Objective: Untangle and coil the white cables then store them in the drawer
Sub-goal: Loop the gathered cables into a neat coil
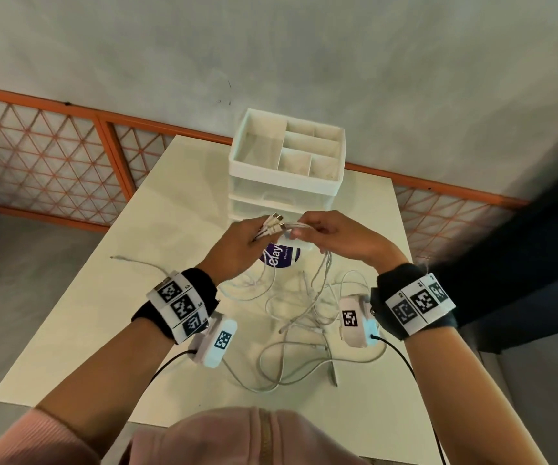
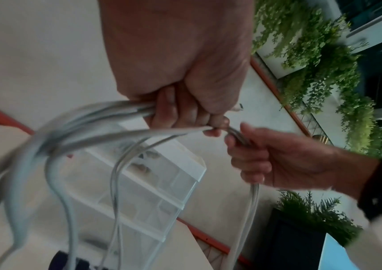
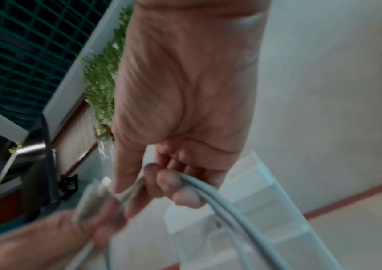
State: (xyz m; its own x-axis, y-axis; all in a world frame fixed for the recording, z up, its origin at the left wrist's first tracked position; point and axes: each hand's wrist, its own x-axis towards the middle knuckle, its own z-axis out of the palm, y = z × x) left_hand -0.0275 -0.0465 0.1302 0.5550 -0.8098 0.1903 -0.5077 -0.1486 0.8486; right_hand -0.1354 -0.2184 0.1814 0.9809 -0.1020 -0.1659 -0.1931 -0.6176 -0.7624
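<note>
Your left hand (image 1: 237,245) and right hand (image 1: 329,236) both pinch the white cables (image 1: 291,226) near the plugs. The tangle (image 1: 299,317) below looks knotted; pulling could cinch it.

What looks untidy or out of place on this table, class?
The white cables sprawl in a tangled heap on the table, some strands rising to the left hand and right hand, which grip several ends. Nothing looks damaged.

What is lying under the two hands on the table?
A round purple sticker and loose white cables lie on the table. The left hand covers part of the sticker.
</note>
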